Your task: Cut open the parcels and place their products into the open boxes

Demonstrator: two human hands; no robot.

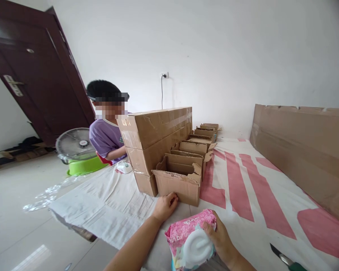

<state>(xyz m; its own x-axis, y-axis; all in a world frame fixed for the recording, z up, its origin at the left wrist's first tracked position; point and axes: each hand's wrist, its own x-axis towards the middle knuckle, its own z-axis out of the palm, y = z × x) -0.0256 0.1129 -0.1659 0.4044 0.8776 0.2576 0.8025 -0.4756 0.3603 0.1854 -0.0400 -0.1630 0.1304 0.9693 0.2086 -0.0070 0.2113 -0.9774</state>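
We see a soft pink plastic wipes pack point(186, 229), its film glossy and crinkled, with a smooth white hard-plastic lid point(197, 246). The open boxes point(179, 180) are matt brown corrugated cardboard with rough torn flaps; the stacked cartons point(155, 131) carry shiny clear tape. The sheet point(243, 188) under them looks like matt woven cloth, white and pink. The floor point(14, 210) is glossy tile. The knife point(279, 258) has a bright metal blade.

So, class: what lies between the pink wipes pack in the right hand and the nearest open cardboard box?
In the head view, only bare white cloth separates the pink wipes pack from the open box; the left hand touches the box's base.
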